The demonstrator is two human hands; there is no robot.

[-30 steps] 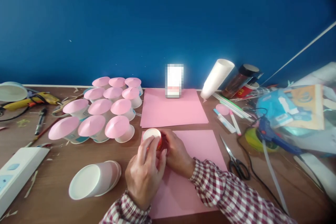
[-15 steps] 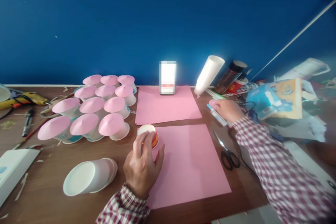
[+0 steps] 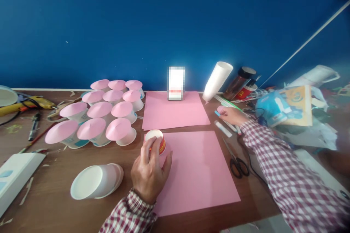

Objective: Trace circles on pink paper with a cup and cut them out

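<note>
My left hand (image 3: 150,167) rests over a small red-and-white paper cup (image 3: 161,146), fingers curled onto its rim. The cup stands at the top left corner of a pink paper sheet (image 3: 197,171). Off to the right, my right hand (image 3: 232,115) pinches at a slim pen-like stick with a blue end (image 3: 216,113); its exact kind is unclear. A small pink piece (image 3: 222,109) lies against those fingers. A short white strip (image 3: 223,129) is just below them, and black-handled scissors (image 3: 239,167) lie nearer me.
Several white cups topped with pink paper cones (image 3: 91,127) stand at left. Nested white cups (image 3: 98,182) lie near my left wrist. Behind are more pink sheets (image 3: 175,114), a phone (image 3: 176,83), a tall cup stack (image 3: 218,80) and a dark jar (image 3: 240,82). A glue gun (image 3: 38,103) lies far left.
My right hand has shifted slightly, and the white strip now shows apart from the blue-ended stick. My left hand stays on the cup. The view has moved a little.
</note>
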